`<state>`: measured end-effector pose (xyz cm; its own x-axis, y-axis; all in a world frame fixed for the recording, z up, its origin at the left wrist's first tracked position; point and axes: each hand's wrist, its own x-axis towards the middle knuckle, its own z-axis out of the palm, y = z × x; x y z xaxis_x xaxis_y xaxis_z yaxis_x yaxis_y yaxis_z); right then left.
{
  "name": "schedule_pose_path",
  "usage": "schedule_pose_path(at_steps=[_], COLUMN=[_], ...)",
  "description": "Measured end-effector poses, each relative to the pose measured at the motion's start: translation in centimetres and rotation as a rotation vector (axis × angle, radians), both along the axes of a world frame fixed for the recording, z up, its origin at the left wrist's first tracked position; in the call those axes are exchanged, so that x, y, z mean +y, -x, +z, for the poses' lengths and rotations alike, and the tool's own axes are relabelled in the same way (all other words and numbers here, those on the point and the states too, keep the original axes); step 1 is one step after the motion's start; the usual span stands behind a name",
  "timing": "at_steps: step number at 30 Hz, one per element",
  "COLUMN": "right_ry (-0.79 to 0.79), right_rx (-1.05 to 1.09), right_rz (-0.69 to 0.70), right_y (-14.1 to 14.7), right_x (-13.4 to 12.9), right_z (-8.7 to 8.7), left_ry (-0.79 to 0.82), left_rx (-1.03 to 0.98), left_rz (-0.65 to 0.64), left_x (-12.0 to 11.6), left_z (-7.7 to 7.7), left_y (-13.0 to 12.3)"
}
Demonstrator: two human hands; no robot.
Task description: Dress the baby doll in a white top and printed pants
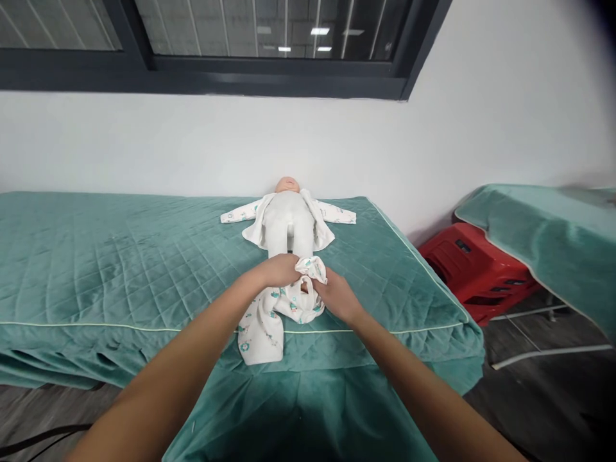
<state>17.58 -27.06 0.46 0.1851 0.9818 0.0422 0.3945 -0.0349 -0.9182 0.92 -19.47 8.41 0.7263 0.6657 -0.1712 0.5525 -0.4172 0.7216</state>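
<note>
A baby doll (289, 215) lies on its back on a green quilted bed, its head toward the wall and its legs toward me. An open white printed jacket (257, 232) is spread under it, sleeves out to both sides. Just below the doll's legs, a pair of white printed baby pants (262, 327) is bunched up, one leg draped over the bed's front edge. My left hand (282, 269) grips the bunched cloth from the left. My right hand (339, 296) pinches it from the right. The doll's feet are hidden behind the hands and cloth.
The green bed cover (120, 256) stretches far to the left. A white wall with a dark window frame (274, 83) rises behind. To the right, red plastic stools (474, 266) stand beside another green-covered bed (543, 218). A black cable (43, 439) shows at lower left.
</note>
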Motion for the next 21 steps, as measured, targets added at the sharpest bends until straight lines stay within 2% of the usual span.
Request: schedule_pose_path(at_steps=[4, 7, 10, 12, 14, 16, 21], right_ry=[0.041, 0.044, 0.008, -0.035, -0.099, -0.143, -0.154], right_rx=[0.05, 0.304, 0.625, 0.742, 0.726, 0.609, 0.382], right_rz=[-0.017, 0.0, 0.001, 0.008, -0.001, -0.021, -0.063], right_y=[0.1, 0.3, 0.5, 0.5, 0.2, -0.3, -1.6], right_x=[-0.4, -0.4, -0.3, 0.0, 0.5, 1.1, 2.6], right_z=[-0.3, -0.5, -0.3, -0.3, -0.6, -1.1, -2.1], left_ry=[0.119, 0.285, 0.568, 0.724, 0.797, 0.807, 0.773], left_rx=[-0.07, -0.213, -0.412, -0.546, -0.642, -0.684, -0.66], left_rz=[-0.06, -0.012, 0.044, 0.079, 0.123, 0.172, 0.226], left_x=[0.0, 0.3, 0.9, 1.4, 1.9, 2.4, 3.8], left_z=[0.6, 0.5, 0.0, -0.5, -0.9, -1.2, -1.2], left_y=[1.1, 1.9, 2.4, 2.5, 2.3, 2.0, 0.9])
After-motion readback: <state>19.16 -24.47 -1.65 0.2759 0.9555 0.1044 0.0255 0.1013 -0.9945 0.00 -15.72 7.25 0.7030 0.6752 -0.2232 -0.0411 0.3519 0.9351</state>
